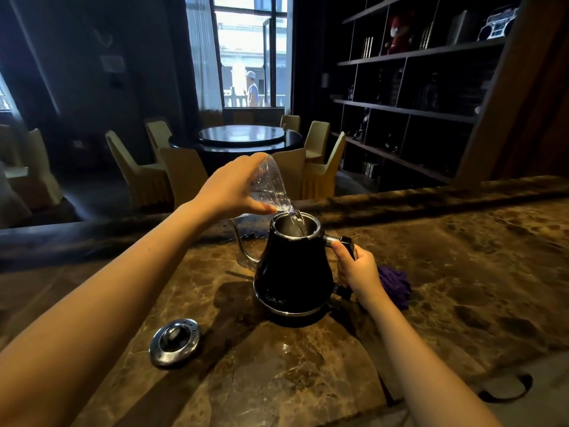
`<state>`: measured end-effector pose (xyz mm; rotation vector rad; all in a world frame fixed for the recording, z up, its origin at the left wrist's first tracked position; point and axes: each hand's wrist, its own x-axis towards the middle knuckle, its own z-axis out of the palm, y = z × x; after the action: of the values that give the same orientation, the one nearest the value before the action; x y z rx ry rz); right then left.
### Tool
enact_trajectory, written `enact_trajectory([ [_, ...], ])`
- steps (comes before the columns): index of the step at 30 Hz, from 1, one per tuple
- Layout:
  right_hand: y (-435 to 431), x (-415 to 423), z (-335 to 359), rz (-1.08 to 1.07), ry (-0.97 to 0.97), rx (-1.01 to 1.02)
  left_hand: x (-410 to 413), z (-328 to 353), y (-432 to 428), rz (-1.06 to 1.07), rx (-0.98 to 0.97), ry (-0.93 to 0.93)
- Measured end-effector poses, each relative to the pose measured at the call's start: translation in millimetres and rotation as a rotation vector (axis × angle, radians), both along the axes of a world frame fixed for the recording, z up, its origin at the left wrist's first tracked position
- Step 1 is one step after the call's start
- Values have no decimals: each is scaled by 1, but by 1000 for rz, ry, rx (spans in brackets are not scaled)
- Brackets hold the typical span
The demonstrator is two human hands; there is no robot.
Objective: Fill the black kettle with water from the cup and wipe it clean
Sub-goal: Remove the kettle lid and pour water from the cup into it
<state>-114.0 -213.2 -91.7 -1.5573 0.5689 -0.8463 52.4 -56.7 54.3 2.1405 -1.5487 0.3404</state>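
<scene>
On the brown marble counter [446,272] the black kettle [292,272] is standing upright on its base with its mouth open, and the right hand [358,272] is gripping its handle to steady it. The left hand [229,192] is grasping the clear cup [272,183], tipping it so a thin stream is running into the opening. To do this well, I would be keeping the cup's lip just over the rim and tilting slowly, since drips outside mean more wiping. The purple cloth [395,286] is lying just beside the right hand, and the lid [175,342] near the counter's front edge
</scene>
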Motion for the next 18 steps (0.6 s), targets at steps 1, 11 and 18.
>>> enact_trajectory([
  [1,0,0,0,-1,-6,1,0,-1,-1,0,7,-5],
  [11,-1,0,0,27,-17,39,3,-2,-9,35,66,-98],
  [18,-2,0,-2,37,-5,45,1,0,-12,40,87,-134],
])
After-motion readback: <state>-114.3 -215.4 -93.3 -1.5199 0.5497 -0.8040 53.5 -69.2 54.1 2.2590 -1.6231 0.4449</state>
